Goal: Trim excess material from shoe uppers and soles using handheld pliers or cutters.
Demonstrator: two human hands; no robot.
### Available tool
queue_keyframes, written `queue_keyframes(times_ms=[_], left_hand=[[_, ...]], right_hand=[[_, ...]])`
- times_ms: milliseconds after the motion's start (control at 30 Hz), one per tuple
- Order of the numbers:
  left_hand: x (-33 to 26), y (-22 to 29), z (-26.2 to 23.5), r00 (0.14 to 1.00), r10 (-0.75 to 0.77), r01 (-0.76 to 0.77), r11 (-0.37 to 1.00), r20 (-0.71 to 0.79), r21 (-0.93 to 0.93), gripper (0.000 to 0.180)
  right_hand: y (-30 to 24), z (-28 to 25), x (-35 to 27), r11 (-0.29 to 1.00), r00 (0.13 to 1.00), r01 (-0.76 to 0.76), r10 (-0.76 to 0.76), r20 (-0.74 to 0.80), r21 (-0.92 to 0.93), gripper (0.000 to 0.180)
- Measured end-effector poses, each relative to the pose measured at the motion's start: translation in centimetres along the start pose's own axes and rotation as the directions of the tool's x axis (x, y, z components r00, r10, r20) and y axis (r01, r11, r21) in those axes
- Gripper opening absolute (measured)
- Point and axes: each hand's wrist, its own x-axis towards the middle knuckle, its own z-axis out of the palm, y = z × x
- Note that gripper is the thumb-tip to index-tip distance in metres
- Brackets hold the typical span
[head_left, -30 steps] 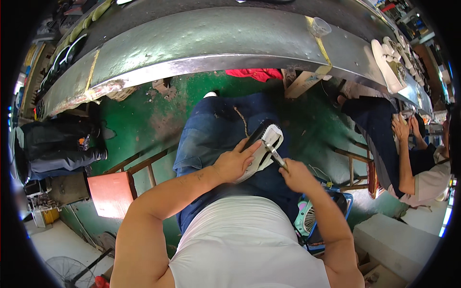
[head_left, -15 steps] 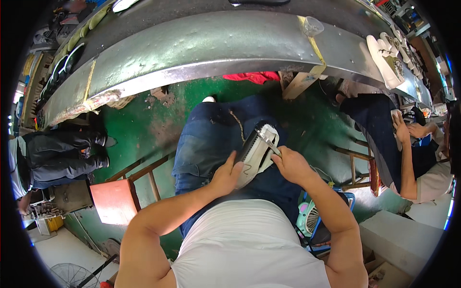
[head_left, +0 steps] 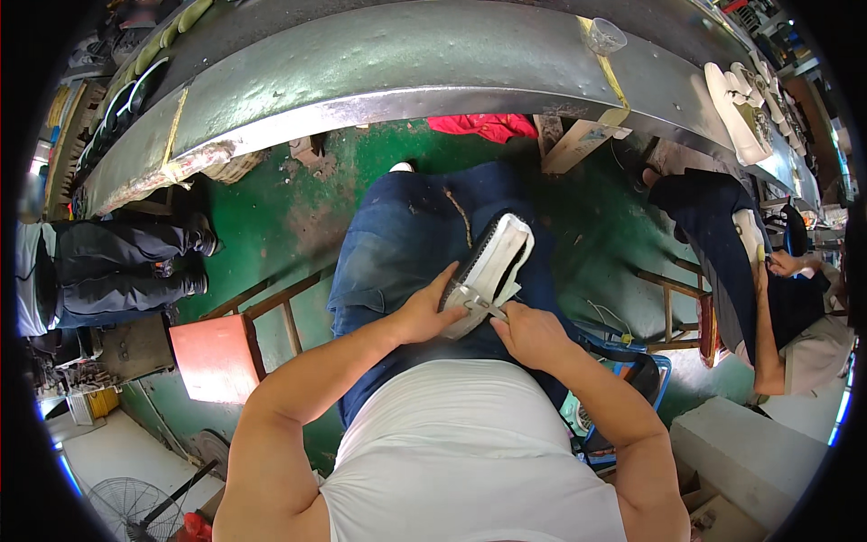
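Observation:
A white shoe [head_left: 496, 257] with a dark, stitched-looking edge along its left side lies tilted over my lap. My left hand [head_left: 424, 313] grips its lower left side, the thumb laid across it. The closed fingers of my right hand [head_left: 531, 334] hold a silver metal hand tool [head_left: 473, 299] by its thin shank. The tool's broader head rests on or just above the lower part of the shoe, close to my left thumb. Its exact kind is unclear, and its grip end is hidden in my hand.
A metal-topped bench [head_left: 379, 63] curves across ahead, with a clear cup [head_left: 605, 37] and white shoes [head_left: 733, 117] on it. An orange-topped stool [head_left: 215, 358] stands at left. At right a seated co-worker [head_left: 795, 307] handles a shoe; another person's legs [head_left: 126, 266] show at left.
The metal tool has moved from the shoe's far end down toward my left thumb, and my right hand has come nearer with it. My left hand still holds the shoe. The view has shifted slightly.

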Motion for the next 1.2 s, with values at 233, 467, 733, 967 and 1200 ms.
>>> queue_keyframes(times_ms=[233, 467, 733, 967, 1200], left_hand=[[-1.0, 5.9, -2.4, 0.981, -0.183, 0.158, 0.950, 0.071, 0.269, 0.104], [-0.7, 9.8, -5.7, 0.808, 0.396, -0.515, 0.834, -0.436, -0.197, 0.070], [11.2, 4.7, -3.5, 0.969, 0.107, -0.117, 0.993, -0.225, -0.034, 0.077], [5.7, 2.2, -2.4, 0.996, 0.059, -0.049, 0.988, -0.060, 0.149, 0.056], [5.8, 3.2, -0.5, 0.877, 0.334, -0.123, 0.851, -0.346, 0.510, 0.020]], right_hand=[[2.8, 0.6, -2.1, 0.866, 0.997, 0.003, 0.039, -0.073, 0.499, 0.034], [6.1, 3.2, -4.7, 0.420, 0.960, 0.058, 0.227, -0.166, 0.906, 0.032], [4.0, 1.7, -4.8, 0.687, 0.970, -0.009, 0.182, -0.160, 0.727, 0.030], [3.3, -0.6, -4.0, 0.816, 0.984, -0.032, 0.127, -0.125, 0.578, 0.023], [4.0, -0.8, -1.1, 0.941, 0.989, -0.136, 0.145, -0.007, 0.309, 0.022]])
